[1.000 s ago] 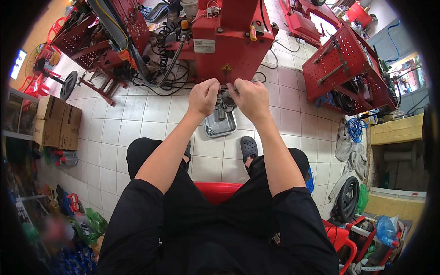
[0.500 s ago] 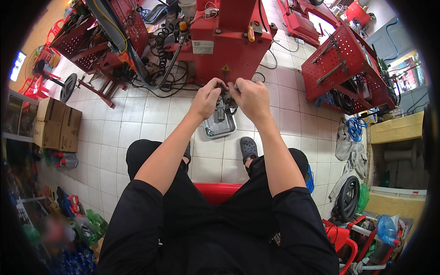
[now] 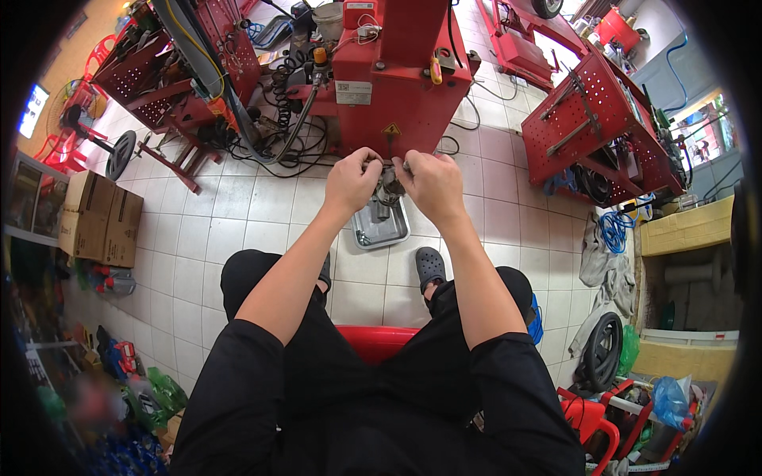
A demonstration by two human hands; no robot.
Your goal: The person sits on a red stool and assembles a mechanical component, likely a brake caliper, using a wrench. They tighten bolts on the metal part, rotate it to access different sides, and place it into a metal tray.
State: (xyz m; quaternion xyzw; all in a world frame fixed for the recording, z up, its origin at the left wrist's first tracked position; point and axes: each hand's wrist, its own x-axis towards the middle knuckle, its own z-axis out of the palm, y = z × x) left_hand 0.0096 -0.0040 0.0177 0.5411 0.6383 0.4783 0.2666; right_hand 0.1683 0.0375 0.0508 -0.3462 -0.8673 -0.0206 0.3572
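While I look down from the head view, both of my hands meet over a small grey metal part (image 3: 389,184), held up in front of my knees. My left hand (image 3: 352,179) has a narrow grip on its left side, fingers curled round it; my right hand (image 3: 431,184) pinches its right side the same way, thumb and fingers closed on it. The two hands almost touch, and they hide most of the part, so I cannot tell its exact shape.

Straight under the part, on the tiled floor (image 3: 238,214), lies a shallow metal tray (image 3: 379,226), set between my feet; my right shoe (image 3: 430,266) is just beside its right corner. Right behind the hands stands a big red machine (image 3: 397,87), close enough that its base crowds the space beyond my fingers. A tangle of black cables and hoses (image 3: 278,135) spreads on the floor to the left of it. Further left is a red rack on legs (image 3: 171,63), and cardboard boxes (image 3: 99,218) sit by the left wall. On the right a red pegboard cart (image 3: 599,119) stands well apart, with a tyre (image 3: 603,349) and a grey cloth (image 3: 599,254) below it. I sit on a red stool (image 3: 377,343).
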